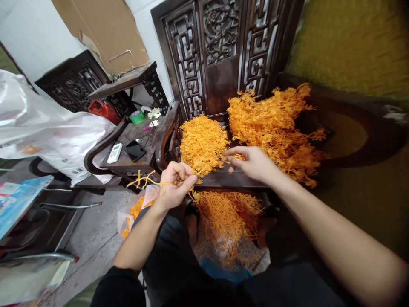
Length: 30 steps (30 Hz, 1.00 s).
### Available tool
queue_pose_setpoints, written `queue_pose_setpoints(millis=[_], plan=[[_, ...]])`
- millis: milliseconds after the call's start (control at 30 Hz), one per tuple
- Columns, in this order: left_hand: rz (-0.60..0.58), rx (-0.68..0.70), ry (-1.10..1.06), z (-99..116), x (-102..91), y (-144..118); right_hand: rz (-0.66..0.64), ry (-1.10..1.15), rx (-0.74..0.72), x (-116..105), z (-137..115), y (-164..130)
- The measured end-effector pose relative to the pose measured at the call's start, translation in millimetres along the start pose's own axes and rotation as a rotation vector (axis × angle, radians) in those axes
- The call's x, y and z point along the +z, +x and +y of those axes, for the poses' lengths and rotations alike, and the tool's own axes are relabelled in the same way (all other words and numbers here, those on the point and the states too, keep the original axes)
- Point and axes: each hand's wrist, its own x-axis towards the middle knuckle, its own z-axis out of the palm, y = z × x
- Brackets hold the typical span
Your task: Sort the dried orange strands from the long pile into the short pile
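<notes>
My left hand (177, 183) is closed in a pinch on a thin, branching orange plastic stem (145, 178), whose bare twigs stick out to the left. Just ahead lies a heap of small orange artificial flower heads (204, 143) on the seat of a dark wooden chair. At the heap's right edge is my right hand (251, 162), its fingers stretched forward and apart, with orange showing between them. Beyond that wrist rests a big bunch of orange artificial flower sprays (275, 128). Below the seat edge, between my legs, sits a mass of orange stems (226, 213).
A carved wooden backrest (220, 81) rises behind the heap. To the left, a side table (124, 164) carries a black phone (134, 150), a white device (114, 153) and green tape (137, 117). A bag of orange pieces (136, 213) stands on the floor; white plastic bags (57, 132) lie farther left.
</notes>
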Motion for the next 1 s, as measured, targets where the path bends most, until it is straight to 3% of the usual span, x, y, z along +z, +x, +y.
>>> queue_pose_setpoints(millis=[233,367,433,567,600,633,733,833,1000], plan=[[-0.166,0.325,0.157,-7.4,-0.6,-7.1,-0.228,0.730,0.044,20.9,-31.2,-24.2],[-0.220,0.360,0.181,-2.0,2.7,-7.8,-0.251,0.949,0.140,39.5,-41.8,-20.8],[-0.235,0.338,0.174,0.9,3.4,-9.8,-0.113,1.024,0.146,41.6,-42.5,-13.4],[-0.228,0.219,0.023,1.8,0.2,-17.5,0.488,1.111,0.210,12.0,-26.2,14.6],[-0.205,0.180,-0.033,0.2,-1.1,-18.7,0.585,1.120,0.221,0.5,-19.8,21.3],[-0.171,0.133,-0.089,-2.1,-2.2,-18.7,0.595,1.101,0.214,-10.0,-13.9,26.2],[-0.029,-0.033,-0.278,-9.5,-2.5,-11.4,0.408,0.921,0.249,-22.3,-5.0,26.6],[0.059,-0.137,-0.461,-10.8,1.7,1.5,0.146,0.767,0.225,-4.2,-9.8,11.9],[0.078,-0.183,-0.561,-0.7,11.6,11.6,-0.368,0.847,0.061,28.5,-19.5,-8.1]])
